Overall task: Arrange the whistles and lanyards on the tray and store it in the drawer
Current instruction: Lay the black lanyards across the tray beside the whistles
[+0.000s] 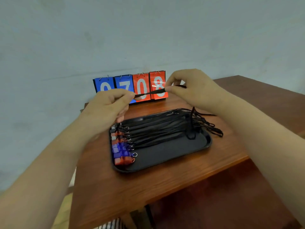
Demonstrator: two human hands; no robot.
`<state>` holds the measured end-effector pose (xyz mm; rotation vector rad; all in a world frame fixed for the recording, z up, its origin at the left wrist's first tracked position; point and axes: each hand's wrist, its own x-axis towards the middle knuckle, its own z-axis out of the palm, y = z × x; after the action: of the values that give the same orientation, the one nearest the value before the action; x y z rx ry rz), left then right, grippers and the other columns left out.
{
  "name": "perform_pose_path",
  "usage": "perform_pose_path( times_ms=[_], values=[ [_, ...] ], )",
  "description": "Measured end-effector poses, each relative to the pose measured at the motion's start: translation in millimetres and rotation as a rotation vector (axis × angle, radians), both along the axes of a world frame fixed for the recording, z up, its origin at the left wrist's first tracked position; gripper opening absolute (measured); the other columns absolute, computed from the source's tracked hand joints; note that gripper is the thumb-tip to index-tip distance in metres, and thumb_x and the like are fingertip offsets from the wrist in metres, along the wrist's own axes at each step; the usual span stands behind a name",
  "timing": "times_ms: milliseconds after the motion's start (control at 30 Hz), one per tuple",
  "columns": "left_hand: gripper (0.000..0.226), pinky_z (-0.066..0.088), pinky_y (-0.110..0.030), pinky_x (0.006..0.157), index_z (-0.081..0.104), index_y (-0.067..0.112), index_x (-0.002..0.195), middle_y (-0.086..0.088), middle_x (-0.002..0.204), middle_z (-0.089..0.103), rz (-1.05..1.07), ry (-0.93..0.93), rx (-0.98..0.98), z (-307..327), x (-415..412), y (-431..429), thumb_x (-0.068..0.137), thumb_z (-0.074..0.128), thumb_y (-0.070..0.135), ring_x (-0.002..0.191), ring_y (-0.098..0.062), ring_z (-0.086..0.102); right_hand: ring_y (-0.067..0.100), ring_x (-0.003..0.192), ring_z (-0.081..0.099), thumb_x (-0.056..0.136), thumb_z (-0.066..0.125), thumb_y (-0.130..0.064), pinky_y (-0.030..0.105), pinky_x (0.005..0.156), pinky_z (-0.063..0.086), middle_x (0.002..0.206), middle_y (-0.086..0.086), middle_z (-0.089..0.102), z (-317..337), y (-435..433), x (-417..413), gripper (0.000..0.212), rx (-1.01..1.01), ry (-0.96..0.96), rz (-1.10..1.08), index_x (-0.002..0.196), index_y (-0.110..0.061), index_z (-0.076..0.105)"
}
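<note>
A black tray (186, 154) lies on the wooden table (165, 184). Several red, blue and clear whistles (121, 146) line its left edge, with their black lanyards (158, 128) stretched rightward and spilling over the right rim. Above the tray's far side, my left hand (109, 106) and my right hand (189, 90) each pinch one end of a black lanyard (151, 93) pulled taut between them. The rest of that cord hangs from my right hand down onto the tray (191, 128).
A flip scoreboard (132, 86) with blue and red number cards stands at the table's far edge against the wall. A second wooden surface (264, 103) sits at the right. The table's front edge runs diagonally below the tray.
</note>
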<state>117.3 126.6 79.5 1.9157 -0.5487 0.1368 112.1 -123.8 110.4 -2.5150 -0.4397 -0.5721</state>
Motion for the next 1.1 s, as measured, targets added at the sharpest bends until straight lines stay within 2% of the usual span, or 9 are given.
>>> perform_pose_path(
  times_ms=[100,233,300,433,567,667,767,933,1100],
  values=[
    [0.035,0.044,-0.021,0.065,0.068,0.010,0.089,-0.001,0.064,0.052,0.063,-0.064,0.138,-18.8,-5.1,17.1,0.101,0.050,0.037,0.060,-0.012,0.046,-0.010,0.091,0.053,0.095,0.062,-0.032,0.005,0.075,0.034,0.097,-0.018,0.062,-18.6,-10.9,-2.6,0.012,-0.036,0.038,-0.014,0.098,-0.026,0.072],
    [0.019,0.044,-0.004,0.072,0.072,0.040,0.102,0.016,0.085,0.070,0.134,-0.069,0.228,-52.3,-10.6,26.6,0.098,0.056,0.029,0.085,0.006,0.061,0.003,0.094,0.057,0.095,0.062,-0.030,0.021,0.085,0.043,0.096,-0.013,0.062,-47.8,-35.8,-8.8,0.014,-0.106,0.068,-0.050,0.101,-0.027,0.074],
    [0.020,0.044,-0.005,0.075,0.071,0.041,0.105,0.021,0.091,0.069,0.188,-0.086,0.235,-76.1,-11.1,26.8,0.095,0.062,0.026,0.092,0.010,0.060,0.005,0.090,0.058,0.094,0.063,-0.029,0.025,0.083,0.043,0.093,-0.012,0.061,-68.0,-52.8,-9.1,0.015,-0.100,0.093,-0.094,0.102,-0.027,0.075],
    [0.018,0.050,-0.023,0.088,0.073,0.041,0.102,0.018,0.101,0.068,0.349,-0.068,0.127,-120.8,-10.7,28.8,0.090,0.069,0.029,0.096,0.002,0.061,0.003,0.080,0.056,0.094,0.064,-0.024,0.022,0.071,0.042,0.087,-0.010,0.061,-112.7,-85.3,-11.8,0.018,-0.105,0.061,-0.206,0.106,-0.021,0.076],
    [0.016,0.050,-0.023,0.089,0.068,0.034,0.106,0.016,0.102,0.068,0.373,-0.119,0.083,-135.5,-14.3,26.4,0.092,0.065,0.027,0.101,0.000,0.061,0.017,0.089,0.068,0.091,0.066,-0.025,0.040,0.077,0.057,0.091,-0.005,0.073,-148.5,-96.0,-19.9,0.017,-0.095,0.012,-0.253,0.103,-0.021,0.078],
    [0.008,0.049,-0.027,0.084,0.068,0.030,0.098,0.017,0.093,0.066,0.396,-0.192,0.128,-136.7,-11.4,27.1,0.092,0.063,0.028,0.096,-0.002,0.059,0.021,0.086,0.069,0.092,0.064,-0.025,0.034,0.065,0.056,0.086,-0.004,0.073,-167.7,-94.0,-18.2,0.018,-0.154,-0.109,-0.291,0.102,-0.020,0.078],
    [0.007,0.047,-0.028,0.082,0.066,0.031,0.093,0.024,0.090,0.059,0.387,-0.252,0.225,-139.4,-9.7,27.8,0.092,0.065,0.025,0.093,-0.006,0.056,0.019,0.074,0.062,0.094,0.060,-0.027,0.031,0.057,0.048,0.075,-0.004,0.061,-180.7,-94.7,-11.8,0.022,-0.133,-0.159,-0.303,0.103,-0.016,0.077],
    [0.009,0.038,-0.016,0.081,0.069,0.026,0.094,0.022,0.088,0.056,0.329,-0.381,0.349,-143.0,-7.8,29.0,0.089,0.068,0.018,0.091,0.003,0.046,0.021,0.077,0.057,0.095,0.063,-0.019,0.034,0.067,0.048,0.082,0.003,0.058,-185.6,-104.6,-8.1,0.018,-0.001,-0.220,-0.385,0.102,-0.008,0.075],
    [0.011,0.042,-0.025,0.085,0.070,0.022,0.100,0.032,0.093,0.051,0.324,-0.370,0.332,-146.8,-9.5,28.8,0.090,0.067,0.019,0.096,0.001,0.050,0.020,0.084,0.057,0.098,0.058,-0.014,0.031,0.074,0.046,0.089,0.004,0.057,-190.2,-104.8,-4.4,0.022,0.010,-0.175,-0.418,0.112,-0.005,0.072]
  ],
)
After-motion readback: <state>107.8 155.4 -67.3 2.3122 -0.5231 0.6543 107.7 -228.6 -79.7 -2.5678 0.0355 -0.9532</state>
